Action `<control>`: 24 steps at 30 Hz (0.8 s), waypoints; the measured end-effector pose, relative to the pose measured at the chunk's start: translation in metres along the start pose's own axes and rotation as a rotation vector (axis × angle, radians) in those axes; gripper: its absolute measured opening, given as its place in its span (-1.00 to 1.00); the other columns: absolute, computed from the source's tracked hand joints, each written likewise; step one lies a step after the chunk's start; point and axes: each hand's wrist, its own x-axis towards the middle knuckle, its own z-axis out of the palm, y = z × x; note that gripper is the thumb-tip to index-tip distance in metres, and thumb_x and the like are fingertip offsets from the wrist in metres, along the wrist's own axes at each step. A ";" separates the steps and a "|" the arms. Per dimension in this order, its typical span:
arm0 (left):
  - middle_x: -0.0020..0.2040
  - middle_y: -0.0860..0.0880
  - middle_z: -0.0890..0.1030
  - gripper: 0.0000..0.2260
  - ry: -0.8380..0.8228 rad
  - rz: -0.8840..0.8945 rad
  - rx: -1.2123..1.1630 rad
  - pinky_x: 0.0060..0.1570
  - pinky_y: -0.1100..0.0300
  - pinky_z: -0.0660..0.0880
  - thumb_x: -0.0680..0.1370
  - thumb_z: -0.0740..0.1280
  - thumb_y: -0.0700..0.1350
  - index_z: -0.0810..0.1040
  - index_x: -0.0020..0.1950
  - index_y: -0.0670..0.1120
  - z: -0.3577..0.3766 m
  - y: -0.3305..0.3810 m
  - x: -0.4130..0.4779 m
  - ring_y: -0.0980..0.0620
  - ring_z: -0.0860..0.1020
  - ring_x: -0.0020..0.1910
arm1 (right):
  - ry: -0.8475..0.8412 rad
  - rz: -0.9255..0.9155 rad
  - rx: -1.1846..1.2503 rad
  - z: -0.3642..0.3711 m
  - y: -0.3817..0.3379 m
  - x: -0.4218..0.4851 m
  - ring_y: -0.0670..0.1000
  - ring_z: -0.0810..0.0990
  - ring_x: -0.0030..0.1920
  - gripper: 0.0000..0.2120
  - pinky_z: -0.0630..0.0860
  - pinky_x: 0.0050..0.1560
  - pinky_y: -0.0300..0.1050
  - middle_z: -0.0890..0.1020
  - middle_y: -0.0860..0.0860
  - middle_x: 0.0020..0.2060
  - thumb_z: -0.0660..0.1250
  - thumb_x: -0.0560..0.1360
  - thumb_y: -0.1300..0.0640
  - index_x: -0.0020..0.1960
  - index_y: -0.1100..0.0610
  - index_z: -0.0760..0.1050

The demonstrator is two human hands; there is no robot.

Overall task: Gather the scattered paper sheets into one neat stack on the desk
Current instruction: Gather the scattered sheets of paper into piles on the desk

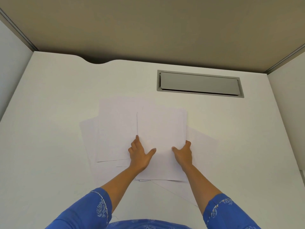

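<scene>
Paper gripped by both hands
Left hand (pixel 140 154) and right hand (pixel 183 153) pinch the thin, floppy sheets (pixel 162 129) at their nine and three o'clock edges.

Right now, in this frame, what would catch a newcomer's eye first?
Two bare hands, left hand and right hand, grip the side edges of a batch of white paper sheets at the centre of the white desk. More loose white sheets lie fanned underneath and to the left, not yet squared up. A grey rectangular metal cable flap is set into the desk at the far right.
</scene>
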 end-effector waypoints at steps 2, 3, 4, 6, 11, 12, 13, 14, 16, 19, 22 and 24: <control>0.53 -0.11 0.04 -0.12 -0.019 0.002 -0.021 0.43 -0.08 0.11 0.48 0.34 0.19 -0.14 0.56 -0.08 0.003 -0.001 -0.002 -0.20 0.06 0.47 | -0.005 0.005 -0.007 -0.004 0.005 -0.002 0.23 0.51 0.22 -0.47 0.47 0.14 0.02 0.49 0.15 0.28 0.28 0.55 0.13 0.45 0.15 0.16; 0.53 -0.10 0.04 -0.13 -0.030 0.006 -0.031 0.43 -0.08 0.12 0.49 0.34 0.19 -0.13 0.57 -0.08 0.004 -0.002 -0.004 -0.19 0.06 0.47 | 0.000 -0.009 -0.008 -0.007 0.008 -0.003 0.23 0.50 0.22 -0.50 0.46 0.15 0.02 0.49 0.16 0.29 0.25 0.57 0.15 0.45 0.14 0.18; 0.53 -0.09 0.05 -0.14 -0.044 0.010 -0.048 0.43 -0.08 0.12 0.49 0.33 0.18 -0.12 0.57 -0.07 0.004 -0.002 -0.005 -0.18 0.06 0.47 | 0.007 -0.025 -0.022 -0.009 0.011 -0.004 0.24 0.51 0.22 -0.54 0.45 0.14 0.02 0.50 0.17 0.28 0.22 0.59 0.15 0.45 0.13 0.19; 0.53 -0.09 0.06 -0.17 -0.065 0.032 -0.050 0.43 -0.07 0.13 0.50 0.33 0.17 -0.10 0.56 -0.07 0.003 -0.004 -0.006 -0.16 0.05 0.48 | 0.025 -0.056 -0.093 -0.016 0.016 -0.005 0.25 0.52 0.17 -0.60 0.42 0.05 0.00 0.53 0.20 0.23 0.19 0.61 0.15 0.42 0.12 0.23; 0.58 -0.08 -0.08 -0.23 0.009 0.123 0.318 0.47 -0.07 0.01 0.54 0.22 0.22 -0.10 0.57 -0.05 0.000 -0.021 -0.005 -0.18 -0.05 0.53 | 0.111 -0.127 -0.153 -0.037 0.025 0.005 0.26 0.52 0.18 -0.67 0.38 0.00 -0.02 0.55 0.19 0.18 0.20 0.61 0.15 0.37 0.15 0.34; 0.58 -0.07 -0.13 -0.24 0.007 0.123 0.365 0.48 -0.07 -0.03 0.55 0.19 0.22 -0.13 0.57 -0.04 -0.001 -0.025 -0.006 -0.18 -0.10 0.54 | 0.129 -0.151 -0.156 -0.040 0.026 0.009 0.26 0.50 0.20 -0.67 0.40 0.05 0.01 0.53 0.19 0.20 0.21 0.60 0.17 0.35 0.16 0.37; 0.58 -0.07 -0.17 -0.25 -0.001 0.132 0.413 0.48 -0.07 -0.07 0.56 0.17 0.22 -0.16 0.57 -0.03 -0.001 -0.030 -0.006 -0.18 -0.14 0.55 | 0.139 -0.164 -0.171 -0.043 0.027 0.012 0.27 0.46 0.23 -0.66 0.41 0.10 0.05 0.50 0.19 0.23 0.23 0.59 0.17 0.35 0.18 0.38; 0.58 -0.07 -0.21 -0.26 -0.012 0.148 0.457 0.49 -0.07 -0.11 0.56 0.15 0.22 -0.19 0.56 -0.02 -0.001 -0.035 -0.006 -0.18 -0.17 0.55 | 0.138 -0.163 -0.192 -0.045 0.026 0.014 0.28 0.42 0.25 -0.62 0.40 0.15 0.09 0.45 0.19 0.26 0.26 0.57 0.16 0.37 0.19 0.37; 0.57 -0.09 -0.25 -0.26 -0.034 0.181 0.528 0.48 -0.08 -0.15 0.57 0.13 0.23 -0.22 0.56 -0.02 -0.001 -0.041 -0.006 -0.19 -0.19 0.54 | 0.100 -0.137 -0.200 -0.045 0.022 0.016 0.28 0.36 0.30 -0.52 0.35 0.25 0.14 0.37 0.17 0.32 0.30 0.55 0.12 0.43 0.19 0.30; 0.57 -0.11 -0.21 -0.30 -0.026 0.208 0.597 0.48 -0.11 -0.12 0.58 0.11 0.22 -0.18 0.56 0.01 -0.003 -0.045 -0.006 -0.23 -0.14 0.54 | 0.016 -0.128 -0.090 -0.041 0.017 0.016 0.20 0.40 0.30 -0.44 0.40 0.28 0.08 0.31 0.12 0.34 0.33 0.52 0.10 0.46 0.19 0.25; 0.58 -0.13 -0.18 -0.39 -0.019 0.220 0.646 0.48 -0.10 -0.06 0.62 0.07 0.13 -0.16 0.56 0.02 -0.003 -0.042 -0.007 -0.25 -0.08 0.54 | -0.015 -0.097 0.004 -0.038 0.010 0.017 0.13 0.45 0.24 -0.46 0.43 0.20 -0.01 0.36 0.09 0.29 0.35 0.51 0.12 0.43 0.16 0.26; 0.58 -0.13 -0.16 -0.47 -0.006 0.223 0.628 0.48 -0.08 -0.02 0.65 0.02 0.06 -0.13 0.57 0.04 -0.004 -0.037 -0.005 -0.24 -0.06 0.54 | -0.031 -0.057 0.065 -0.037 0.007 0.020 0.12 0.49 0.15 -0.49 0.47 0.12 0.00 0.45 0.09 0.23 0.37 0.49 0.13 0.38 0.15 0.30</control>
